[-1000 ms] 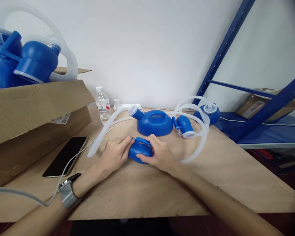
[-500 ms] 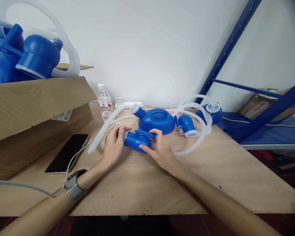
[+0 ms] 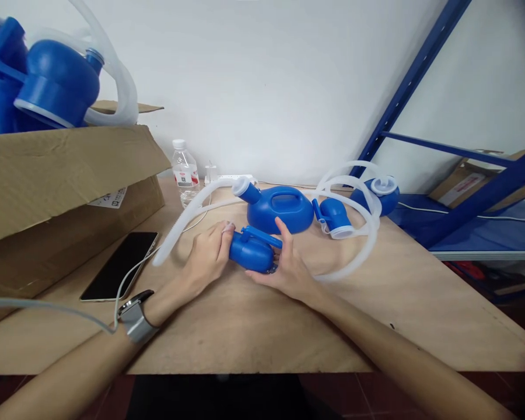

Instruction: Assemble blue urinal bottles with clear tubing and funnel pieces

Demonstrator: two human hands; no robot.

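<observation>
A small blue plastic urinal cup (image 3: 250, 252) with a bar handle lies on its side between my two hands, low over the table. My left hand (image 3: 207, 254) is closed around its open mouth end, and the fingers cover the rim. At the rounded end, my right hand (image 3: 289, 265) cups it with the thumb below and the index finger raised beside the handle tip. Just behind them stands a larger blue urinal bottle (image 3: 280, 219) with a white-capped spout. A second blue urinal cup (image 3: 335, 217), with a white rim, rests to its right.
Clear tubing (image 3: 186, 216) curls across the wooden table (image 3: 245, 326). At left are a cardboard box (image 3: 70, 160) full of blue urinal parts, a phone (image 3: 120, 265) and a cable. A water bottle (image 3: 185, 172) stands by the wall, a blue rack (image 3: 413, 81) at right.
The urinal cup has moved slightly right. My left hand has closed further over its mouth end. My right index finger has lifted off the handle. The view has shifted a little.
</observation>
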